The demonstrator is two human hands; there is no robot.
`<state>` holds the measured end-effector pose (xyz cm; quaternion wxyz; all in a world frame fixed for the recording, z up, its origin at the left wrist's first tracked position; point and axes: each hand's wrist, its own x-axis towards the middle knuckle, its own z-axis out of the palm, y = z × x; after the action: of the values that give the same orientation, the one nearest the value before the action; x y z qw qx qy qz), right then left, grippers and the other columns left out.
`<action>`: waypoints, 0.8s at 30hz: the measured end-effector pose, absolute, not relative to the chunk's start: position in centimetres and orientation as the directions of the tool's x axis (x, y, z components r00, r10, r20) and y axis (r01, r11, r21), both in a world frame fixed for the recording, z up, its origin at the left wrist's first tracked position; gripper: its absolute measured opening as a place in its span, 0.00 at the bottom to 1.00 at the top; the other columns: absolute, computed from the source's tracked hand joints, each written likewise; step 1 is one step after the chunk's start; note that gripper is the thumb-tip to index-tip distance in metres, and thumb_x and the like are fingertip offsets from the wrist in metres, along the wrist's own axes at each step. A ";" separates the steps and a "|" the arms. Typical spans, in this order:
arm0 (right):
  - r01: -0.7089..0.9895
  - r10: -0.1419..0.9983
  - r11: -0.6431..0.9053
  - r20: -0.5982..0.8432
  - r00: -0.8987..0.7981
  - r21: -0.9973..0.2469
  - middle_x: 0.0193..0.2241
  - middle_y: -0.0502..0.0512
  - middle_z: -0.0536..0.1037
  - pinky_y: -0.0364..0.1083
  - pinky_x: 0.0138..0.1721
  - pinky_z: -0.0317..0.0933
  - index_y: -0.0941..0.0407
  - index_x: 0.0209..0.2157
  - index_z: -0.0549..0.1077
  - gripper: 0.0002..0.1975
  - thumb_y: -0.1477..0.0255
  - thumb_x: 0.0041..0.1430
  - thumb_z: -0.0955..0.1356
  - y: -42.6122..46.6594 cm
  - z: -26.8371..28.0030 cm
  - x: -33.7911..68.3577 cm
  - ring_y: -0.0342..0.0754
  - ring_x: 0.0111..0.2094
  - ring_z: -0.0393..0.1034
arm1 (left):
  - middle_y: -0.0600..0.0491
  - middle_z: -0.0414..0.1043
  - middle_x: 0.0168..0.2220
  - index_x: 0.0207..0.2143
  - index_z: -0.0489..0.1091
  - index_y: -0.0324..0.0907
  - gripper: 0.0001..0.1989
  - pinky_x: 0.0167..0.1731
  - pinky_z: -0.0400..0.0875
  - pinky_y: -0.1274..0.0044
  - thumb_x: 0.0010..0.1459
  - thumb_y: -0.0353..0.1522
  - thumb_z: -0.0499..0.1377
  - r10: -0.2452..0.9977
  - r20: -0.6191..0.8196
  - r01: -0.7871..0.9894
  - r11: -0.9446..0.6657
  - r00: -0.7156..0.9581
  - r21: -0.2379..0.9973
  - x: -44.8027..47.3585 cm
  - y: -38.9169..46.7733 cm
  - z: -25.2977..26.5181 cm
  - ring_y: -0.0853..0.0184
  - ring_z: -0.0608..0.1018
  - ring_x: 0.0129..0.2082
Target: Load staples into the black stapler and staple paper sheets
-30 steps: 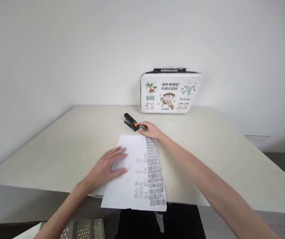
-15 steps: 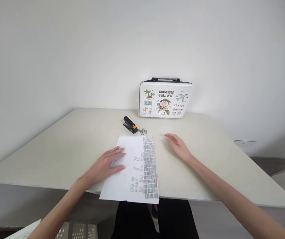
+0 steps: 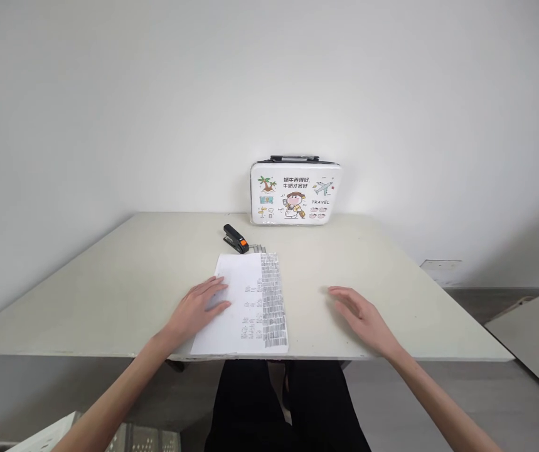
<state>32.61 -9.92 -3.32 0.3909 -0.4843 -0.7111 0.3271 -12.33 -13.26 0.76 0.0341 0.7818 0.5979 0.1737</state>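
Observation:
A stack of printed paper sheets [image 3: 238, 314] lies near the table's front edge, with a dark band of dense print down its right side. My left hand [image 3: 198, 307] rests on the left part of the top sheet, fingers spread and holding nothing. To the right of the paper, my right hand [image 3: 361, 317] is over the bare tabletop with its fingers apart and nothing in it. Just beyond the paper's far edge is a black stapler [image 3: 235, 239] with an orange patch. Several strips of staples [image 3: 257, 248] lie beside it, partly hidden by the sheets.
A white hard case [image 3: 295, 193] with cartoon prints and a black handle leans against the wall at the back of the pale table [image 3: 109, 289]. A white wall socket plate [image 3: 441, 265] shows at the right. Below the front edge are my black-clothed legs [image 3: 250, 402].
My right hand has moved right and nearer to me, away from the paper. The paper has shifted away from the front edge, with my left hand still on it. The view has shifted slightly.

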 end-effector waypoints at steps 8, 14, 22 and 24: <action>0.451 0.944 0.321 0.243 -0.222 -0.833 0.60 0.55 0.78 0.61 0.55 0.74 0.41 0.50 0.77 0.14 0.54 0.70 0.65 -9.9 -3.1 32.6 0.61 0.62 0.71 | 0.49 0.70 0.67 0.61 0.73 0.49 0.27 0.66 0.64 0.56 0.68 0.53 0.55 0.953 0.210 0.922 -0.272 0.219 0.274 -13.3 -13.4 1.8 0.52 0.70 0.68; 0.425 0.950 0.305 0.241 -0.198 -0.852 0.58 0.55 0.79 0.59 0.54 0.74 0.41 0.49 0.78 0.15 0.52 0.69 0.65 -9.9 -2.9 32.6 0.61 0.62 0.72 | 0.50 0.78 0.58 0.52 0.76 0.51 0.25 0.61 0.71 0.59 0.70 0.54 0.51 0.920 0.335 0.909 -0.303 0.202 0.285 -12.9 -11.8 2.7 0.54 0.79 0.58; 0.401 0.954 0.292 0.236 -0.183 -0.868 0.56 0.55 0.80 0.60 0.61 0.68 0.44 0.47 0.78 0.15 0.53 0.69 0.65 -9.6 -3.2 32.9 0.59 0.60 0.74 | 0.46 0.81 0.42 0.39 0.75 0.46 0.24 0.48 0.74 0.61 0.71 0.50 0.47 0.904 0.389 0.951 -0.261 0.180 0.168 -12.9 -5.4 4.1 0.54 0.79 0.45; 0.401 0.954 0.293 0.238 -0.181 -0.868 0.56 0.55 0.80 0.60 0.62 0.68 0.43 0.47 0.78 0.15 0.53 0.70 0.65 -9.6 -3.3 32.9 0.58 0.60 0.74 | 0.44 0.80 0.47 0.43 0.75 0.46 0.20 0.54 0.70 0.58 0.72 0.45 0.47 0.892 0.383 0.945 -0.306 0.242 0.115 -12.3 -2.9 5.0 0.51 0.77 0.51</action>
<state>32.94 -9.65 -3.29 0.4111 -0.4902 -0.6909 0.3367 -12.31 -2.91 5.05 -0.0698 0.7850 0.5849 0.1916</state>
